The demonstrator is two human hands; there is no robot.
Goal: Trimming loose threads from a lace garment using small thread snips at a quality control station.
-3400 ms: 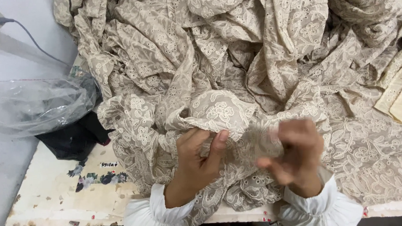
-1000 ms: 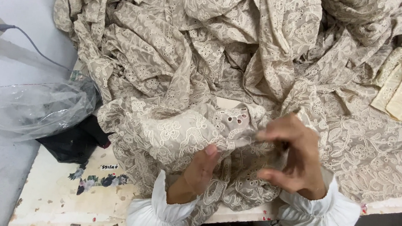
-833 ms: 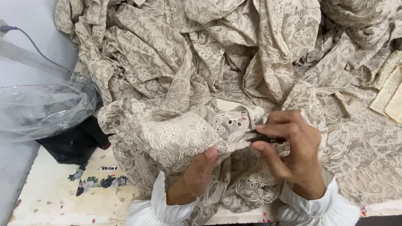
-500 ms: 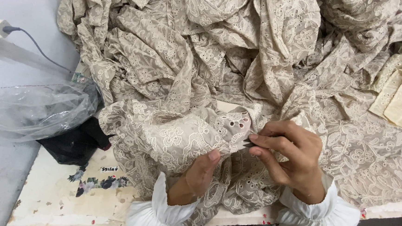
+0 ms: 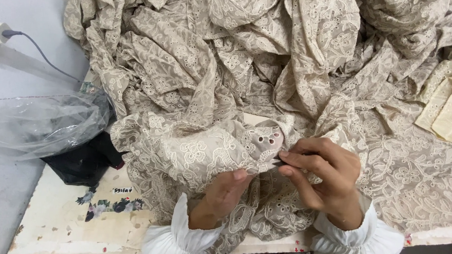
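Pinched between your right hand [image 5: 325, 175] fingertips sits a small dark tool at the beige embroidered lace fabric [image 5: 193, 151], frame centre; your left hand [image 5: 224, 192] grips beneath. Since a moment ago, your right hand has steadied there.

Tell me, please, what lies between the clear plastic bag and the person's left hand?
In the head view, a black bundle, bare worktable and beige lace fabric lie between the bag and left hand.

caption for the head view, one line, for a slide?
Both hands work a fold of beige embroidered lace fabric on a worn table: left hand under it, right hand pinching its edge.
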